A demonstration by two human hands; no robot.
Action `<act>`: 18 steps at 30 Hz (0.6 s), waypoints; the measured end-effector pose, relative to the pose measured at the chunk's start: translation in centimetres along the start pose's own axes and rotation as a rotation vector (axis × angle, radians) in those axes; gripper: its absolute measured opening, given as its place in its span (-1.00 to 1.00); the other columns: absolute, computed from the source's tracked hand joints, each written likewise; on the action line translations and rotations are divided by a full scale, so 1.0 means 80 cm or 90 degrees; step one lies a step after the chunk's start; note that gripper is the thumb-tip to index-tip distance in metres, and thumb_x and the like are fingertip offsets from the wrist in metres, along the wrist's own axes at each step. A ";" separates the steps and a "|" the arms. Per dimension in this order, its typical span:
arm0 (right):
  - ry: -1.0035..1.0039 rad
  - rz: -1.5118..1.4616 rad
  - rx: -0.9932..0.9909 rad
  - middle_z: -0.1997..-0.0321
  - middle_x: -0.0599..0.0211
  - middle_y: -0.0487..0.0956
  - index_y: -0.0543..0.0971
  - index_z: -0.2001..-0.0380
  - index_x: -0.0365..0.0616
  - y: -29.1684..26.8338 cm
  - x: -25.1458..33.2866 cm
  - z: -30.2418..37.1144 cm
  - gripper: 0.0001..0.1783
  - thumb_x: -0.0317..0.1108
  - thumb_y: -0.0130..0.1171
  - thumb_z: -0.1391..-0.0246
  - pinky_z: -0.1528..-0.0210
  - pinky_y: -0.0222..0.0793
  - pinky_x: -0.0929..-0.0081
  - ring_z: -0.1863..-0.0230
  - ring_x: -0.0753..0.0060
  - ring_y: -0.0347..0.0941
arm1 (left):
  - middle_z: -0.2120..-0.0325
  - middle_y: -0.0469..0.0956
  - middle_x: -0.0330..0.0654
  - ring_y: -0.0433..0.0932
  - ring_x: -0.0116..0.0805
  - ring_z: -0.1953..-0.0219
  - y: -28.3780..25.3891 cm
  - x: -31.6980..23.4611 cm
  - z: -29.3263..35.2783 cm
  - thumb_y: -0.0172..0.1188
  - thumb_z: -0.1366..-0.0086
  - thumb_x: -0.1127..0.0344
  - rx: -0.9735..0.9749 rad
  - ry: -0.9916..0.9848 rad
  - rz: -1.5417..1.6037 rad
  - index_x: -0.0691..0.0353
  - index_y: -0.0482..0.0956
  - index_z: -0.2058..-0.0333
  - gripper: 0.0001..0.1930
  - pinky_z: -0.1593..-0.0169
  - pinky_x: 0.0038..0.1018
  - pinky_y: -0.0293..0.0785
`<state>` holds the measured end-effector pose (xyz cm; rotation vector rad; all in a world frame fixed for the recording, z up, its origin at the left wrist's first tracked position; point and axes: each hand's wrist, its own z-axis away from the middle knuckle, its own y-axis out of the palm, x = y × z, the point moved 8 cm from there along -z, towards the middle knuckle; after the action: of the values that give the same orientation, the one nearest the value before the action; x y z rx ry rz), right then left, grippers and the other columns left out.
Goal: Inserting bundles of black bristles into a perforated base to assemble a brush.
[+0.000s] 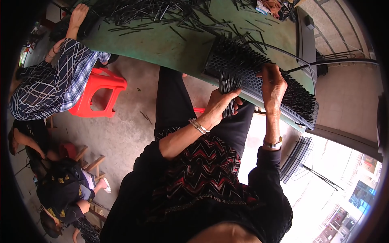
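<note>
My left hand [214, 106] is closed around a bundle of thin black sticks [229, 83], held upright by the near edge of a long grey perforated tray [252, 79]. Many black sticks [299, 99] stand packed in the tray's holes, along its far side and right part; bare holes show in its near left part. Over the tray is my right hand [274, 86], its thumb and fingers pinched together just above the holes. Whatever sits between those fingertips is too small to make out.
The tray rests at the front edge of a green table [142, 46]. Loose black sticks [162, 12] lie heaped at its back. Curved dark rods [336, 62] reach over the tray's right side. A person [52, 87] sits on a red stool [109, 87] at left; others [60, 182] sit lower left.
</note>
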<state>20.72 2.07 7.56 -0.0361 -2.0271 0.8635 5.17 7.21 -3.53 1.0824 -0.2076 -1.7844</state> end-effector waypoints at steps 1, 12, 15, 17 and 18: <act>-0.032 0.012 0.023 0.47 0.34 0.58 0.55 0.27 -0.16 0.006 -0.002 -0.001 -0.90 -0.45 0.12 -0.14 0.41 0.34 0.64 0.50 0.64 0.46 | 0.57 0.57 -0.16 0.52 -0.43 0.56 0.001 -0.001 0.001 0.27 -0.19 0.17 0.000 0.000 0.000 0.29 0.55 0.43 -0.73 0.52 -0.48 0.44; -0.111 0.194 -0.039 0.37 0.31 0.51 0.64 0.19 -0.02 0.004 0.014 -0.001 -0.80 -0.34 0.19 -0.10 0.34 0.40 0.48 0.38 0.33 0.48 | 0.54 0.58 -0.14 0.54 -0.40 0.58 0.011 -0.009 0.012 0.28 -0.19 0.19 0.018 0.004 0.011 0.32 0.55 0.36 -0.73 0.53 -0.54 0.44; -0.085 0.281 -0.010 0.35 0.32 0.51 0.63 0.14 -0.01 0.009 0.004 0.006 -0.77 -0.29 0.19 -0.12 0.33 0.40 0.48 0.39 0.33 0.49 | 0.52 0.59 -0.14 0.55 -0.40 0.56 0.011 -0.008 0.012 0.29 -0.18 0.20 0.029 -0.007 0.019 0.31 0.55 0.32 -0.73 0.52 -0.53 0.45; -0.063 0.231 -0.014 0.36 0.30 0.51 0.63 0.15 -0.05 0.005 0.008 0.009 -0.76 -0.26 0.20 -0.11 0.35 0.40 0.47 0.43 0.36 0.48 | 0.51 0.59 -0.14 0.56 -0.40 0.55 0.013 -0.007 0.013 0.29 -0.18 0.20 0.029 -0.011 0.019 0.30 0.55 0.30 -0.73 0.52 -0.53 0.46; -0.045 0.181 -0.016 0.38 0.29 0.52 0.63 0.16 -0.10 0.001 0.012 0.009 -0.74 -0.23 0.21 -0.11 0.37 0.40 0.46 0.47 0.40 0.47 | 0.51 0.60 -0.14 0.57 -0.40 0.53 0.013 -0.008 0.014 0.29 -0.18 0.20 0.027 -0.012 0.021 0.29 0.55 0.29 -0.73 0.51 -0.53 0.47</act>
<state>19.58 2.07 7.92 -0.3178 -2.1301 1.0270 5.13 6.85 -1.93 1.0860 -0.2738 -1.7681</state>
